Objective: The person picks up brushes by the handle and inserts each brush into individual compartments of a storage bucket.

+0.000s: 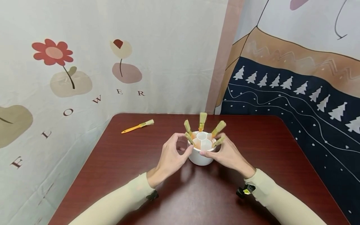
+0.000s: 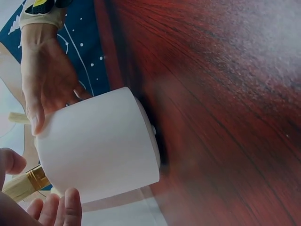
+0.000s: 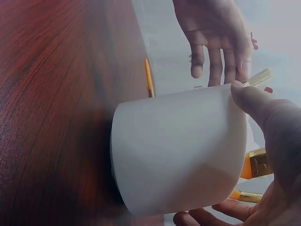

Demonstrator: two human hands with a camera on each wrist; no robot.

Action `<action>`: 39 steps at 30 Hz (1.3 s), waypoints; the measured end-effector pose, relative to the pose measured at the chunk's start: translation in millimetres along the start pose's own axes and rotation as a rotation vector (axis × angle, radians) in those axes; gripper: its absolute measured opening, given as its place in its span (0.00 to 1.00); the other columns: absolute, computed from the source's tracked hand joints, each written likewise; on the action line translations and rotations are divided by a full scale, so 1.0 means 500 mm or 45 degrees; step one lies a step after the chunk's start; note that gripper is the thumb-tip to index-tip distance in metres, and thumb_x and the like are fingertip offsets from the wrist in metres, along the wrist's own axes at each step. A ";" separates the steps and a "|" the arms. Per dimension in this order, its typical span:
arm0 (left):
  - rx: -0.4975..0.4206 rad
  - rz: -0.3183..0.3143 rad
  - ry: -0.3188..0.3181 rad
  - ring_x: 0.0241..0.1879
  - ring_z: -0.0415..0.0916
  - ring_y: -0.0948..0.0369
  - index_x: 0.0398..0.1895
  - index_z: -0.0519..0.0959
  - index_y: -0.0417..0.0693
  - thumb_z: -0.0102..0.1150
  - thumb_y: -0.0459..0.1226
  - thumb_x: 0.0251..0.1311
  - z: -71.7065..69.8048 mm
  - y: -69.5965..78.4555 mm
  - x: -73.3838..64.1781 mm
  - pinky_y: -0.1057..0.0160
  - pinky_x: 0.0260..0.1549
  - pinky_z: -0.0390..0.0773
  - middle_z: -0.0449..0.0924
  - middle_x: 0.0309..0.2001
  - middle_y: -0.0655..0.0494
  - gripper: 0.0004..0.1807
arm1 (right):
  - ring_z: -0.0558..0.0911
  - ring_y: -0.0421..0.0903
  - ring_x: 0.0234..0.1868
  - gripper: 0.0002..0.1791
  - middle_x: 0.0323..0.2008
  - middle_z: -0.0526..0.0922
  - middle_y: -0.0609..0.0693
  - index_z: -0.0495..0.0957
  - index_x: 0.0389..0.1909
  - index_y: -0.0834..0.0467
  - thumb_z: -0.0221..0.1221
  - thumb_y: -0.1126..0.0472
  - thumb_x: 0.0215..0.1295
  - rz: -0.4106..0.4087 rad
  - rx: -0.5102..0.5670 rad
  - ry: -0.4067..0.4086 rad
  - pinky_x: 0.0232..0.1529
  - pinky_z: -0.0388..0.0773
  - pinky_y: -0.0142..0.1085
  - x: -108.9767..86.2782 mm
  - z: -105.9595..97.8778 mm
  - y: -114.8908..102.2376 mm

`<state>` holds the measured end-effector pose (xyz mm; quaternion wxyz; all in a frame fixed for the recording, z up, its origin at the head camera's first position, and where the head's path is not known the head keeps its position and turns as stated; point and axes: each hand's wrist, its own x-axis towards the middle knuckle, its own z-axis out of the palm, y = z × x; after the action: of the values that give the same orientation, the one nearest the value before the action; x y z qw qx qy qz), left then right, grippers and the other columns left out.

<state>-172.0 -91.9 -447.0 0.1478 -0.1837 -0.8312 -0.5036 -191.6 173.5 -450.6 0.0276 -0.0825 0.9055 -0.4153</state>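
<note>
A white round divided pen holder (image 1: 201, 158) stands on the table with several paintbrushes set in its outer compartments, bristles up and leaning outward. One of these, a paintbrush (image 1: 202, 120), stands at the far side, and another paintbrush (image 1: 219, 127) tilts right. My right hand (image 1: 231, 153) grips the holder's right side, thumb over the near rim and fingers round the wall. My left hand (image 1: 172, 153) is at the left side, fingers loosely extended and thumb by the rim near a leaning paintbrush (image 1: 189, 138). Whether it touches the holder is hard to tell.
Another paintbrush (image 1: 137, 126) with an orange handle lies at the back left of the dark red wooden table (image 1: 126, 168). Printed cloths (image 1: 168, 56) hang behind the table and along its right side.
</note>
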 end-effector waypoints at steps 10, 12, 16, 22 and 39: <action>0.006 0.033 0.005 0.51 0.93 0.56 0.65 0.82 0.49 0.78 0.39 0.73 -0.019 -0.013 0.003 0.55 0.46 0.95 0.92 0.56 0.50 0.22 | 0.84 0.54 0.62 0.54 0.66 0.81 0.59 0.71 0.74 0.61 0.83 0.31 0.63 0.035 -0.009 0.003 0.57 0.83 0.43 -0.005 0.005 -0.011; 0.014 0.044 0.009 0.52 0.93 0.56 0.66 0.82 0.49 0.77 0.39 0.74 -0.024 -0.014 0.004 0.54 0.47 0.95 0.92 0.57 0.49 0.21 | 0.84 0.54 0.63 0.54 0.66 0.81 0.60 0.71 0.74 0.62 0.83 0.30 0.63 0.054 -0.009 0.004 0.58 0.83 0.44 -0.007 0.006 -0.014; 0.040 0.062 0.014 0.54 0.93 0.54 0.66 0.83 0.48 0.76 0.38 0.75 -0.034 -0.021 0.007 0.52 0.47 0.95 0.92 0.59 0.48 0.20 | 0.84 0.54 0.64 0.55 0.66 0.80 0.59 0.71 0.74 0.62 0.83 0.30 0.62 0.071 -0.009 0.013 0.58 0.83 0.45 -0.011 0.008 -0.016; 0.092 0.073 0.029 0.54 0.92 0.56 0.65 0.84 0.47 0.74 0.39 0.76 -0.046 -0.038 0.012 0.50 0.47 0.95 0.92 0.59 0.49 0.19 | 0.84 0.54 0.64 0.55 0.65 0.80 0.59 0.70 0.73 0.61 0.82 0.28 0.62 0.061 -0.027 0.041 0.60 0.82 0.46 -0.013 0.015 -0.020; 0.237 0.013 0.083 0.51 0.91 0.48 0.60 0.86 0.50 0.74 0.40 0.78 -0.108 -0.106 0.043 0.45 0.51 0.94 0.91 0.51 0.48 0.13 | 0.82 0.59 0.74 0.61 0.73 0.78 0.60 0.67 0.82 0.59 0.82 0.27 0.62 0.021 -0.015 -0.014 0.73 0.83 0.62 -0.009 0.012 -0.010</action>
<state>-211.6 -159.4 -454.9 0.1936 -0.1570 -0.8682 -0.4290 -185.7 166.9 -450.8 0.0355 -0.0773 0.9084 -0.4093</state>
